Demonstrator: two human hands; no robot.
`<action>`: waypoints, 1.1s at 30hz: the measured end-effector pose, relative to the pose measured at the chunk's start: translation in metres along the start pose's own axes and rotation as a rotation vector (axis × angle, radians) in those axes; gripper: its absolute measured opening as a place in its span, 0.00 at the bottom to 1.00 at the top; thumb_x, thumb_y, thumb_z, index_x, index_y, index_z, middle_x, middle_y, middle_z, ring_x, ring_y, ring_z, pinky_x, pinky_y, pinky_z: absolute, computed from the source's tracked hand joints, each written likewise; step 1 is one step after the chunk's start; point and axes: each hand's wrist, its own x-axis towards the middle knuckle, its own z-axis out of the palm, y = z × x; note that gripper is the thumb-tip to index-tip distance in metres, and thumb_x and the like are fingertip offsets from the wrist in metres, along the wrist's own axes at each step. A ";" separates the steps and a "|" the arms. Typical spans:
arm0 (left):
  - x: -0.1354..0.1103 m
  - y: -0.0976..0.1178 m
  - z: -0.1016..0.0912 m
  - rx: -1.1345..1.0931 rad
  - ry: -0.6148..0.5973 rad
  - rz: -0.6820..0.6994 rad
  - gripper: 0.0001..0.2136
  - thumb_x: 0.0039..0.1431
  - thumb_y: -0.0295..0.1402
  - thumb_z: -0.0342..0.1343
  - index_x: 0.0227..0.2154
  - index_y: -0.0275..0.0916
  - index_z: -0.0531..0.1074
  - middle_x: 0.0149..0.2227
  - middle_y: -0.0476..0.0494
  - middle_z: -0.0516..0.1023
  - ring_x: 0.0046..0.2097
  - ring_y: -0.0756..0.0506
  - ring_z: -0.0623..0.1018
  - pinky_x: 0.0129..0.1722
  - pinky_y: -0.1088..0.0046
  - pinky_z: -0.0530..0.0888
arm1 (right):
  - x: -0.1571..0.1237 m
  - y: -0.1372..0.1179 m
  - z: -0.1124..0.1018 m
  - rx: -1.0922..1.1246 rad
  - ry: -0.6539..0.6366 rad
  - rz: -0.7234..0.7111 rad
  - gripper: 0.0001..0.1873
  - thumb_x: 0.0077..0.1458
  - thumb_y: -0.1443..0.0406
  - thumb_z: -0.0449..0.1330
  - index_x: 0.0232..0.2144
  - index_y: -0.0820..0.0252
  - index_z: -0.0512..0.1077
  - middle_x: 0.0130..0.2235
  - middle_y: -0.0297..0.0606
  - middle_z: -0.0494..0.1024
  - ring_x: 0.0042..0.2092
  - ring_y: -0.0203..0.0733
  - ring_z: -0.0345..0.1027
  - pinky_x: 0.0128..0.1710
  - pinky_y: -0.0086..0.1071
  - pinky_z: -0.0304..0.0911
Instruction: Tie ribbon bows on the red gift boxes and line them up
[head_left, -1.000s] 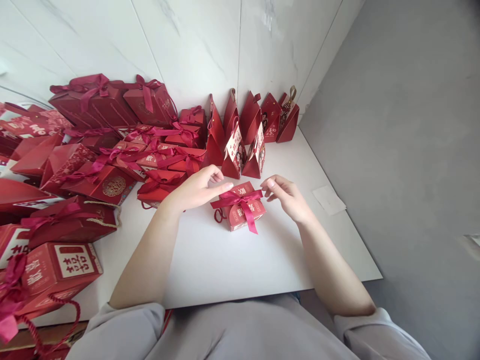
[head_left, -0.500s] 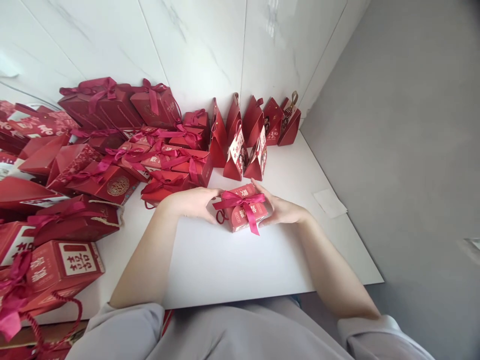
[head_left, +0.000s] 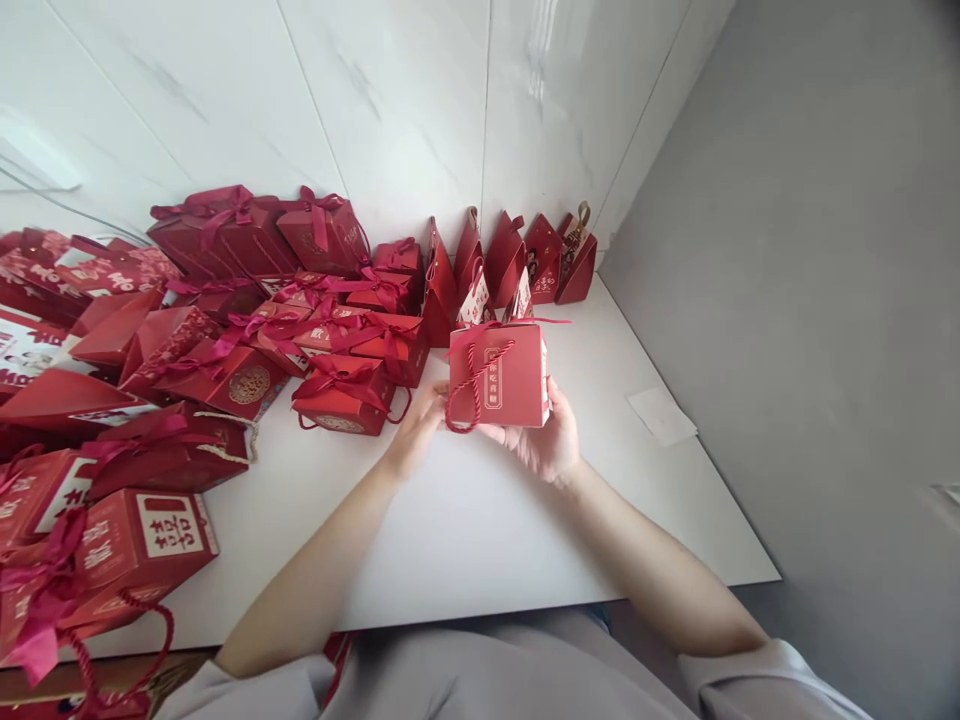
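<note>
A red gift box is held up over the table in front of me, its side with a framed column of gold characters facing me. A twisted red cord handle hangs over that side, and the magenta ribbon on top shows only at its edges. My right hand grips the box from below and at its right edge, with the palm turned up. At the lower left corner is my left hand, its fingers closed against the box and partly hidden behind it.
Many red gift boxes with magenta bows crowd the table's left side and back. Several red triangular boxes stand against the marbled wall. A white paper lies at the right, near a grey panel.
The box has been lifted and tipped, so its corded side faces me instead of its bow-tied top. My right hand has moved beneath it; my left hand has shifted to its lower left.
</note>
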 end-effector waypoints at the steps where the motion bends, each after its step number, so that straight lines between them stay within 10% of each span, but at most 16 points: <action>1: -0.004 -0.005 0.003 -0.028 -0.017 -0.014 0.27 0.64 0.56 0.45 0.56 0.42 0.64 0.57 0.37 0.72 0.56 0.38 0.75 0.49 0.61 0.76 | -0.001 0.001 0.003 0.005 -0.005 0.011 0.29 0.62 0.43 0.47 0.56 0.50 0.64 0.61 0.40 0.71 0.57 0.52 0.70 0.51 0.51 0.73; 11: -0.020 -0.022 0.008 0.002 0.249 0.250 0.33 0.66 0.56 0.38 0.68 0.46 0.45 0.67 0.33 0.59 0.64 0.36 0.67 0.54 0.58 0.74 | 0.002 0.011 -0.007 -0.146 0.089 0.002 0.25 0.58 0.47 0.53 0.50 0.54 0.71 0.53 0.42 0.79 0.54 0.54 0.73 0.49 0.45 0.74; 18: -0.033 -0.019 0.014 0.546 0.216 0.534 0.43 0.57 0.64 0.47 0.69 0.49 0.46 0.72 0.36 0.44 0.72 0.28 0.48 0.67 0.45 0.57 | -0.009 0.008 -0.003 -0.411 -0.020 -0.137 0.33 0.59 0.46 0.54 0.61 0.54 0.61 0.60 0.45 0.72 0.58 0.57 0.69 0.54 0.47 0.70; 27: -0.026 -0.035 0.010 0.040 0.128 0.213 0.29 0.68 0.54 0.35 0.62 0.41 0.59 0.59 0.32 0.70 0.59 0.35 0.72 0.54 0.52 0.74 | -0.013 0.001 0.003 -0.601 -0.147 -0.219 0.40 0.61 0.41 0.49 0.70 0.41 0.45 0.73 0.34 0.47 0.70 0.52 0.49 0.60 0.48 0.63; 33: -0.025 -0.030 0.008 0.143 0.223 0.212 0.25 0.67 0.54 0.40 0.56 0.42 0.63 0.56 0.34 0.72 0.51 0.39 0.76 0.46 0.60 0.77 | -0.011 0.002 0.000 -0.571 -0.093 -0.234 0.38 0.62 0.51 0.58 0.69 0.40 0.47 0.73 0.35 0.45 0.65 0.51 0.60 0.54 0.43 0.72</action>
